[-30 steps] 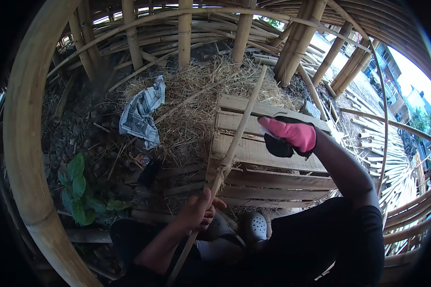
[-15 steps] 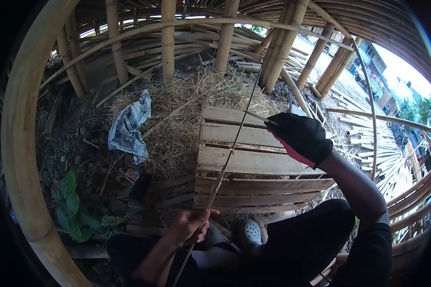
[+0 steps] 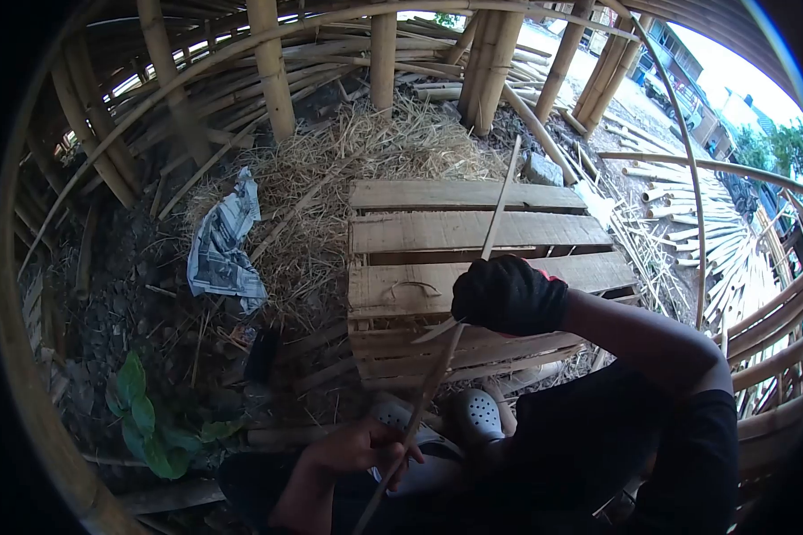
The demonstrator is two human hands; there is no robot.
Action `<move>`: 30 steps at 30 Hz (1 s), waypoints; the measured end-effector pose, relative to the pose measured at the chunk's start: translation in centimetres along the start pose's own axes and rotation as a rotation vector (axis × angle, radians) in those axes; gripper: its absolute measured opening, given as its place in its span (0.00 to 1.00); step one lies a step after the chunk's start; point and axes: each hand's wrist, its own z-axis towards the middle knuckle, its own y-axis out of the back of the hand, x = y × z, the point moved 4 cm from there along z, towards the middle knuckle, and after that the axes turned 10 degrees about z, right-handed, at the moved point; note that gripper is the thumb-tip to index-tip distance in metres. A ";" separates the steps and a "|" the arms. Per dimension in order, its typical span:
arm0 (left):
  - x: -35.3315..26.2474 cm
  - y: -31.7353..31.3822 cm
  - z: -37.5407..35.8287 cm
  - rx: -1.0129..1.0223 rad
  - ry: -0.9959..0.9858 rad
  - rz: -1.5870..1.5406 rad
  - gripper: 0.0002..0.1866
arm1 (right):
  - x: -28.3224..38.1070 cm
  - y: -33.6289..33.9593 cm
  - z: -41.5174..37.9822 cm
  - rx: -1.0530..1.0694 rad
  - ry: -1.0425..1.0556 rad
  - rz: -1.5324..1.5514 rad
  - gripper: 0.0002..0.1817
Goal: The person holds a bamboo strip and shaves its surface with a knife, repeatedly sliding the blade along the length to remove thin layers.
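A long, thin bamboo strip (image 3: pixel 501 201) slants up from my lap across a slatted wooden crate (image 3: pixel 473 234). My bare left hand (image 3: pixel 366 448) is closed around its lower part, above my legs. My right hand (image 3: pixel 509 296), in a black glove with red on it, is a fist against the strip near the crate's front edge. A pale, pointed blade (image 3: pixel 433 333) juts left from under this fist, crossing the strip; it looks like a knife, its handle hidden in the glove. A thin curled shaving (image 3: pixel 410 285) lies on the crate top.
Crumpled newspaper (image 3: pixel 226 245) lies on straw (image 3: pixel 317 187) left of the crate. A leafy green plant (image 3: pixel 143 419) grows at lower left. Upright bamboo poles (image 3: pixel 491 71) and a curved pole (image 3: pixel 40 383) surround the spot. Cut bamboo (image 3: pixel 678 214) is piled at right.
My right hand has moved down and left from beside the strip to against it. The strip's upper end has swung right. The curled shaving now shows on the crate; the view has shifted slightly.
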 end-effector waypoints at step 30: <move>0.4 -0.1 3.0 -0.303 -0.003 -0.222 0.17 | 1.9 3.6 1.6 -0.099 -0.382 0.116 0.24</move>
